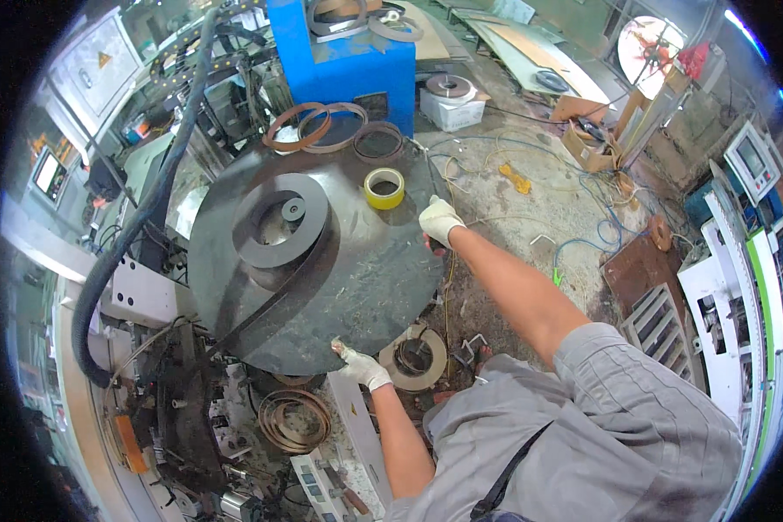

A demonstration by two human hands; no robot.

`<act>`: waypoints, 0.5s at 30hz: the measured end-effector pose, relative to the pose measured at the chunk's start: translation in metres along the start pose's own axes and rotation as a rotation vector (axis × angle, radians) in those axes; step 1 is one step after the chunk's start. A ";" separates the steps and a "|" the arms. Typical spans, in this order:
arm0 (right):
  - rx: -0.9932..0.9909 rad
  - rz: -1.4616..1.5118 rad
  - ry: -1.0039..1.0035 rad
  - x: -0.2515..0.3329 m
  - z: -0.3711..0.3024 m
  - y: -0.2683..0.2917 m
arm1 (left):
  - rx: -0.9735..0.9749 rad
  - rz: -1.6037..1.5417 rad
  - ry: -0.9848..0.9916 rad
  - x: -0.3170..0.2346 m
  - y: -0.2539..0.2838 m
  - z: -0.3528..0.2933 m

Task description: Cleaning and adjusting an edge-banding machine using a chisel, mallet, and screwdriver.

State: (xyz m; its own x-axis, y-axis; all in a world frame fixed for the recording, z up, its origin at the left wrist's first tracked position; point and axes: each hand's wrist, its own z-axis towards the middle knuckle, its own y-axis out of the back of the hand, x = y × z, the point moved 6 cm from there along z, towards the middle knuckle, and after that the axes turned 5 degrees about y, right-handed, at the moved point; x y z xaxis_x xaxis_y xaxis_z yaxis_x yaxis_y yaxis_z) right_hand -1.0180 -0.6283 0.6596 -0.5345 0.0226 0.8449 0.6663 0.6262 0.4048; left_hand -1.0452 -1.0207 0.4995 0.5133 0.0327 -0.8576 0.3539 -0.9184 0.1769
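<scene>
A dark round table (365,287) stands in front of me. On its left part lies a roll of grey edge banding (254,235), with a small dark disc (293,210) at its hub. A strip runs from the roll toward the table's near left edge. My left hand (363,367), in a white glove, is closed at the near rim, its fingertips against the edge. My right hand (442,221), also gloved, is closed beside the right rim around a small dark and red object, mostly hidden by the fingers. Nearest to it on the table is a roll of yellow tape (384,197).
Brown rings (300,128) lie at the table's far edge, before a blue cabinet (357,78). A thick black hose (152,196) arches on the left. Below the near rim are banding coils (294,421). Cables (600,228) trail over the floor at right.
</scene>
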 end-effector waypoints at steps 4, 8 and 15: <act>-0.023 -0.505 0.197 0.007 -0.001 0.018 | 0.032 -0.094 -0.064 0.004 -0.011 -0.002; 0.134 -0.145 -0.005 0.001 -0.041 0.020 | 0.043 -0.281 0.010 0.010 0.001 0.010; -0.118 0.016 0.061 -0.057 -0.026 0.087 | 0.122 -0.138 -0.073 -0.045 -0.013 -0.052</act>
State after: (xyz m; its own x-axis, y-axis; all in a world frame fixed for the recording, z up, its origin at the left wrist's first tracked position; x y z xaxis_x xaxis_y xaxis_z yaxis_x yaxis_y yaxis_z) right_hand -0.9157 -0.5954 0.6554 -0.4930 -0.0175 0.8699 0.7333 0.5297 0.4263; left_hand -1.0324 -0.9900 0.5612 0.4064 0.1371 -0.9033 0.3176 -0.9482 -0.0010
